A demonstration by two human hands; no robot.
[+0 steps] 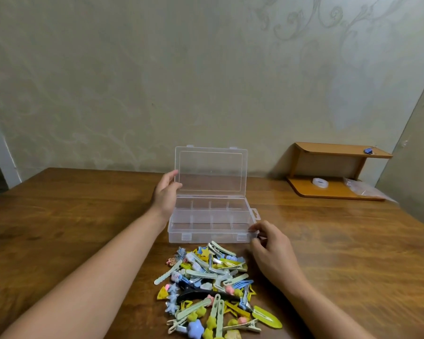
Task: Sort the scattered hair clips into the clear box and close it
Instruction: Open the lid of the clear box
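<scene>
Clear box (212,217) sits open mid-frame, left hand (165,192) holding its lid (211,171), right hand (271,245) pinching its corner; no hair clips (208,292) are inside yet, so picking one comes next.

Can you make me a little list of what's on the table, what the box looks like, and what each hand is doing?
box: clear box, lid open and standing up, compartments look empty
clips: hair clips piled on the table in front of the box
left hand: left hand holds the lid's left edge
right hand: right hand pinches the box's front right corner
also: wooden shelf at back right
</scene>
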